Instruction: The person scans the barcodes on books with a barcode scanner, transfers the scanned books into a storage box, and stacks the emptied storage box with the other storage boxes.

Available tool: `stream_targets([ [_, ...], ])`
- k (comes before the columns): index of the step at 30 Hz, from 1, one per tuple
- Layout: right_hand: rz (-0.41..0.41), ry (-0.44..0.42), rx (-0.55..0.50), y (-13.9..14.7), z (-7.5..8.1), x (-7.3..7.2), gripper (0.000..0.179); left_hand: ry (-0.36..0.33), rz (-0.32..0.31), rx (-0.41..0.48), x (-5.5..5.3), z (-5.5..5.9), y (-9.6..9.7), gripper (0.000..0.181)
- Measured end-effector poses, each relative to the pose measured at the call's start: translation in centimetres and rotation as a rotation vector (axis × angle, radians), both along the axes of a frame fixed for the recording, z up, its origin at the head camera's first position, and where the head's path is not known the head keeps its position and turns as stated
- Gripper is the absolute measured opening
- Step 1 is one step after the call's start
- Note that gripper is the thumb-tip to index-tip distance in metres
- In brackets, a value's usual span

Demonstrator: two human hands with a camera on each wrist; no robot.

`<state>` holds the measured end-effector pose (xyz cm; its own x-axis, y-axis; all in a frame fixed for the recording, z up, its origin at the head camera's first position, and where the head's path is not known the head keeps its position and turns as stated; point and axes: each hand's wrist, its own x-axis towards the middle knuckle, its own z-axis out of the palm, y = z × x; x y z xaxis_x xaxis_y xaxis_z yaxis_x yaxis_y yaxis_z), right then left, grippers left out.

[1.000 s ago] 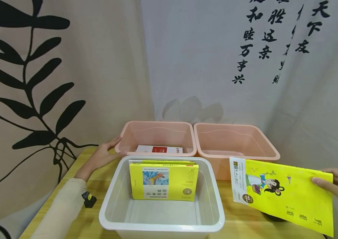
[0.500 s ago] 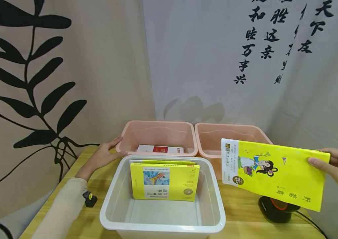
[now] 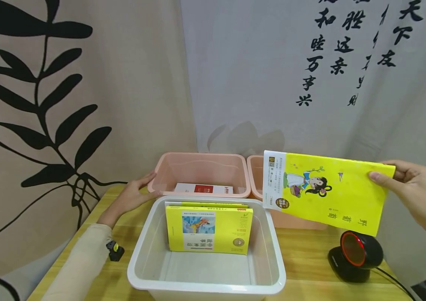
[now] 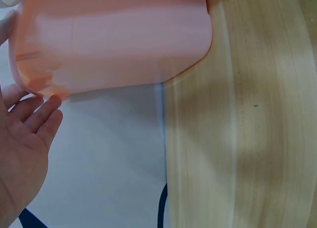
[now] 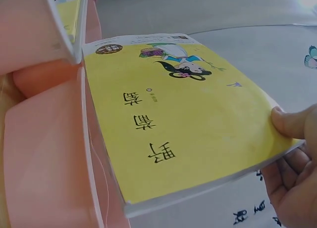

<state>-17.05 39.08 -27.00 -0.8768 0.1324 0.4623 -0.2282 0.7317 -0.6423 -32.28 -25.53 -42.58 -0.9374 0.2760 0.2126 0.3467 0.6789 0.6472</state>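
Observation:
My right hand (image 3: pixel 417 190) pinches the right end of a yellow children's book (image 3: pixel 352 192), thumb on the front cover. Raised on its side, the book shows a cartoon girl and hides most of the right pink bin (image 3: pixel 297 221). In the right wrist view the cover (image 5: pixel 198 124) slants away from the thumb. My left hand (image 3: pixel 131 197) touches the near left corner of the left pink bin (image 3: pixel 201 165). Extended fingers (image 4: pixel 44 116) lie against its rim in the left wrist view. The white bin (image 3: pixel 205 287) in front holds yellow books (image 3: pixel 229 228) standing against its far wall.
A white box-like item with a red patch (image 3: pixel 203 188) lies in the left pink bin. A black device with a red ring (image 3: pixel 355 255) and cable stands on the wooden table (image 3: pixel 303 251), right of the white bin. Printed curtains (image 3: pixel 254 83) hang close behind the bins.
My right hand has carried the yellow book up and to the left, over the right pink bin in view. The black device has come into sight beneath it. My left hand stays at its bin.

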Motion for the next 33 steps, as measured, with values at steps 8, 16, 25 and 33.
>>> stream_targets([
  [8,0.087,0.003,-0.090,-2.0,0.7,-2.3,0.008,0.002,-0.005,0.005,-0.1,-0.3,-0.1,0.092],
  [16,0.252,-0.009,-0.277,-4.6,0.3,-4.3,0.011,0.007,-0.002,-0.016,-0.3,0.3,-0.1,0.094],
  [25,0.397,0.004,-0.408,-8.5,-0.3,-7.1,0.010,0.004,-0.004,-0.023,-0.2,0.3,0.0,0.094],
  [33,0.464,-0.008,-0.400,-12.0,-0.9,-9.7,0.025,0.004,-0.001,-0.024,-0.1,0.0,-0.1,0.094],
])
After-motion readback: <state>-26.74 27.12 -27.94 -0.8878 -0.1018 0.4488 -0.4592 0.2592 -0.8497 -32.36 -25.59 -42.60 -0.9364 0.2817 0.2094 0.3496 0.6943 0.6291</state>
